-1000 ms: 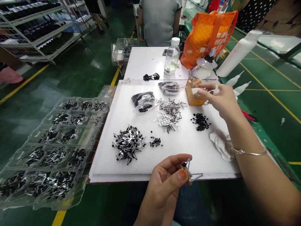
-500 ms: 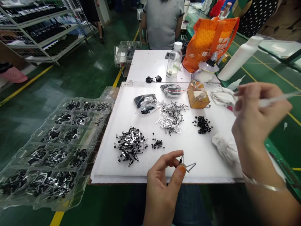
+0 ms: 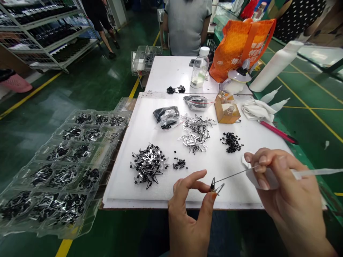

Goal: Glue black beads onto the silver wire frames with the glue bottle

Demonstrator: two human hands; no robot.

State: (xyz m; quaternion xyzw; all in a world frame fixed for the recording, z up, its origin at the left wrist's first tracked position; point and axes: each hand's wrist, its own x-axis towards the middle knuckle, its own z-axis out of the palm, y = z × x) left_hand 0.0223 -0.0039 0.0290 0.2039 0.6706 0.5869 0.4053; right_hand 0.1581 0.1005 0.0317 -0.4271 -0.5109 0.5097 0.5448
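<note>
My left hand (image 3: 189,210) pinches a small V-shaped metal piece (image 3: 216,187) with a black end between thumb and forefinger, just above the near edge of the white board (image 3: 214,164). My right hand (image 3: 284,192) grips a thin needle-tipped applicator (image 3: 308,172), and its fine tip touches the metal piece. On the board lie a heap of finished black-and-silver pieces (image 3: 147,165), a pile of bare metal V pieces (image 3: 194,134), and two small heaps of black bits (image 3: 232,142) (image 3: 179,164).
A clear compartment tray (image 3: 61,167) full of pieces sits to the left. At the back stand a small cardboard box (image 3: 226,110), plastic bags (image 3: 166,116), a water bottle (image 3: 199,67), an orange bag (image 3: 238,43) and a white cloth (image 3: 254,109). A person in grey (image 3: 186,25) sits beyond.
My right hand came back from the cardboard box with the applicator and lowered it to the metal piece. My left hand turned the piece and kept hold of it.
</note>
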